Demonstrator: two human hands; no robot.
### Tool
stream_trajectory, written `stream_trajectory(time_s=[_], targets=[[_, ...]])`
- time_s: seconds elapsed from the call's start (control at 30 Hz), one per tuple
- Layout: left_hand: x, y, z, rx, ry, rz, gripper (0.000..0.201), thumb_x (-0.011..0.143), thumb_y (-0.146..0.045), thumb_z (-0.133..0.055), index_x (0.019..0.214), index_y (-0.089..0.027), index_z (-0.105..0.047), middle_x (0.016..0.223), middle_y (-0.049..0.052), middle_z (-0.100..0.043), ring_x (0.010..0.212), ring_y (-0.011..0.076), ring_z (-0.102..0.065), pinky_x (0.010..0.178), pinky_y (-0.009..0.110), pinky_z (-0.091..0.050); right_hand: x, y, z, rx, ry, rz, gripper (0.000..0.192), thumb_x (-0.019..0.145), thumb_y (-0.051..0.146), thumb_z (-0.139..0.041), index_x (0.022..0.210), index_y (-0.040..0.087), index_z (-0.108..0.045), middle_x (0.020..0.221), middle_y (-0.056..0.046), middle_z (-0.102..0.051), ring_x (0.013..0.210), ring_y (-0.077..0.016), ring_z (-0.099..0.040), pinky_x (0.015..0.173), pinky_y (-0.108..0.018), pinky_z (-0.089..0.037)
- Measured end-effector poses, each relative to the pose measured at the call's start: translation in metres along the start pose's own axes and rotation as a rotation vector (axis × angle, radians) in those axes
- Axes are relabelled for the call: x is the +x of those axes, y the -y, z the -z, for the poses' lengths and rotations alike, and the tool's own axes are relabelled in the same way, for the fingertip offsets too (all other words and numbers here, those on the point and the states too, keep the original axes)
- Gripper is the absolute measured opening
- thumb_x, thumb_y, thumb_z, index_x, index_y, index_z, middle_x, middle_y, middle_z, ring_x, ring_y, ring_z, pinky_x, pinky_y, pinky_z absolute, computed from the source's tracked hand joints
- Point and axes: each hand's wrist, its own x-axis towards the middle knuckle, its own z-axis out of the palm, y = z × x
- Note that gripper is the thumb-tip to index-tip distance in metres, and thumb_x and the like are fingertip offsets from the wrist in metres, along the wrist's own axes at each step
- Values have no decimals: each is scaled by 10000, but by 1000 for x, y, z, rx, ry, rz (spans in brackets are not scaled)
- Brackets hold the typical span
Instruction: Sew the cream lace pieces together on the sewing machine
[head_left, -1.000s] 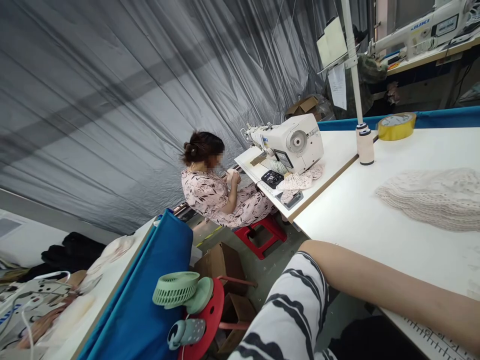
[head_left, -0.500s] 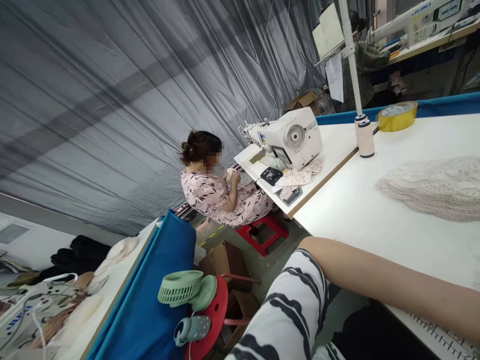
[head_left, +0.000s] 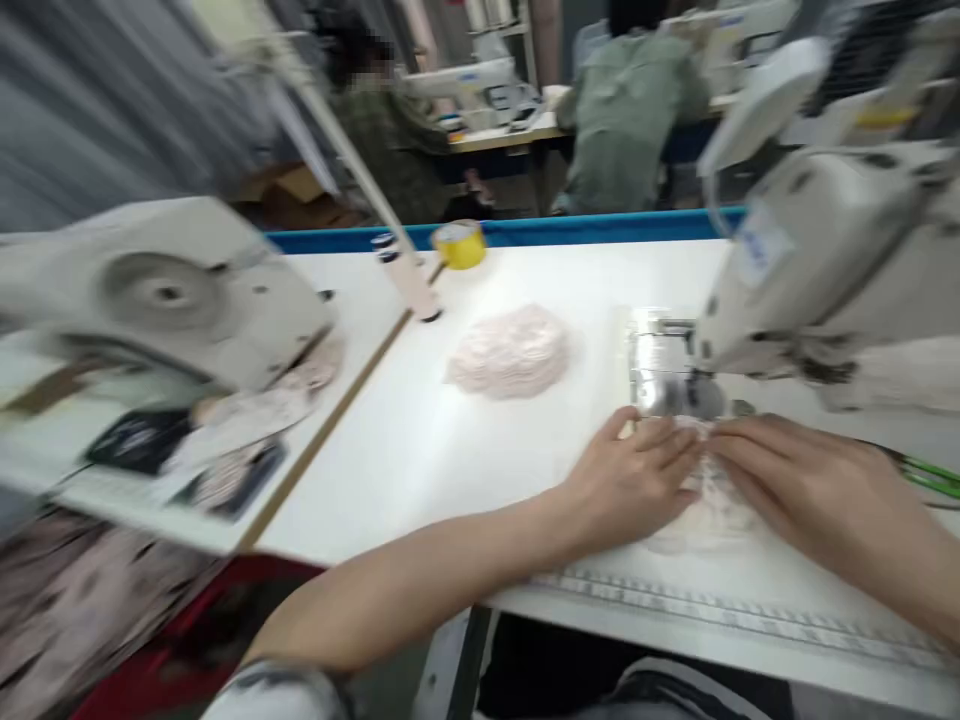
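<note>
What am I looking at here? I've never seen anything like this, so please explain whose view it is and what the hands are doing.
There is no robot here: these are a person's own bare hands, seen by a camera worn on that person's head, looking forward and down. The left hand and right hand meet on pale fabric just in front of a sewing machine. The picture is blurred, so I can't tell whether they grip it or press it flat. On the white table also lie a pale fabric pile, a yellow tape roll and thread spools. Another sewing machine stands at the picture's left.
</note>
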Motion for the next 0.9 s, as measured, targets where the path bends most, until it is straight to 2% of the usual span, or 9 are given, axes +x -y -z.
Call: stream_trajectory(time_s=[0.1, 0.27, 0.37, 0.6, 0.7, 0.83, 0.9], targets=[[2, 7, -3, -86, -33, -27, 339, 982, -334, -390, 1209, -171, -582, 1291, 32, -596, 1190, 183, -529, 996, 387, -354, 9, 0, -6, 20, 11, 25, 224, 897, 73, -457, 1013, 126, -642, 954, -77, -684, 857, -181, -618, 696, -301, -492], [5, 3, 2, -72, -52, -31, 303, 958, -304, -450, 1188, -169, -595, 1255, 52, -619, 1167, 210, -552, 980, 405, -358, 9, -3, -21, -36, -77, 27, 232, 890, 60, -454, 1010, 99, -649, 967, -93, -687, 862, -192, -610, 706, -319, -468], [6, 5, 2, -62, -34, -30, 303, 949, -311, -475, 1188, -171, -597, 1253, 50, -621, 1172, 216, -553, 1000, 415, -350, 4, -6, -26, -89, -69, 15, 250, 875, 46, -459, 1033, 91, -647, 1012, -97, -679, 855, -192, -605, 674, -315, -441], [10, 11, 0, -80, -11, -30, 319, 942, -327, -488, 1216, -194, -585, 1282, 26, -601, 1210, 225, -530, 1068, 430, -320, 5, -13, -28, -162, -53, -48, 296, 853, 23, -450, 1058, 101, -648, 985, -77, -695, 782, -180, -595, 725, -325, -413], [10, 10, -2, -99, -31, -49, 323, 941, -328, -486, 1218, -194, -584, 1285, 22, -599, 1218, 216, -525, 1091, 431, -303, 10, -13, -25, -150, -65, -61, 370, 839, 8, -438, 1135, 137, -620, 984, -56, -696, 779, -176, -598, 748, -327, -416], [6, 7, -3, -124, -54, -67, 331, 928, -330, -504, 1217, -191, -588, 1271, 25, -610, 1232, 207, -511, 1119, 430, -276, 14, -13, -24, -121, 33, -81, 574, 743, -50, -418, 1230, 216, -566, 1117, -42, -655, 838, -170, -606, 763, -314, -439], [4, 6, -3, -132, -59, -62, 332, 920, -338, -517, 1211, -197, -594, 1273, 17, -609, 1224, 214, -517, 1117, 431, -283, 12, -18, -22, -169, 75, -109, 549, 731, -36, -445, 1194, 222, -592, 1085, -42, -664, 845, -181, -600, 774, -320, -450]])
